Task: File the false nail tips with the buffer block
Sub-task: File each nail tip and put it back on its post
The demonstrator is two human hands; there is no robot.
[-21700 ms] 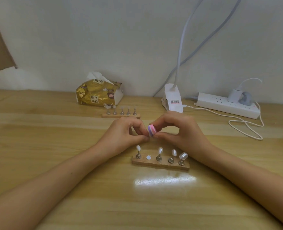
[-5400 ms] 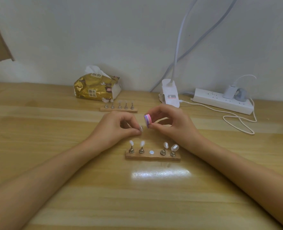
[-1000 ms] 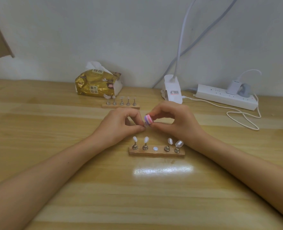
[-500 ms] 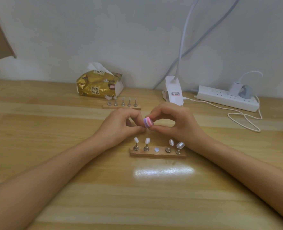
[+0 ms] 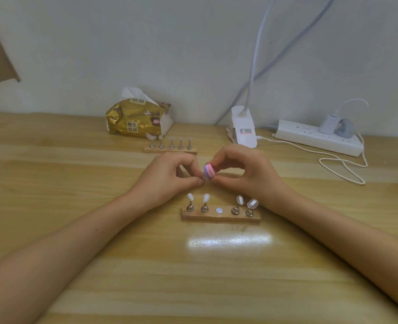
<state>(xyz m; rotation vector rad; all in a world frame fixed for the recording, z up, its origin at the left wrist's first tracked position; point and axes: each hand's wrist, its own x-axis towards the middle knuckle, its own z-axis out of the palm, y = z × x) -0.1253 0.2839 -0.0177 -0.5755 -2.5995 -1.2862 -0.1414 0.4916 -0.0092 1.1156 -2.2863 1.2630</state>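
Right hand (image 5: pixel 247 174) is pinching the small pink-white-purple striped foam buffer block (image 5: pixel 209 171) btw thumb & fingers, rubbing it vs the clear plastic false nail tip (image 5: pixel 204 177) that left hand (image 5: pixel 167 181) is pinching alongside, bracing it so it isn't flexing, just above the wooden peg stand (image 5: pixel 221 216) w/ its bare middle spot.

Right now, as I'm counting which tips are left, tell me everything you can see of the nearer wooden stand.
The nearer wooden stand is a pale, flat strip lying lengthwise across the table. Four small metal pegs stand on it, each topped by a nail tip: two opaque white on the left, two clear on the right. The middle spot holds only a round disc. Nothing visibly touches it, though the right hand is close behind its right end.
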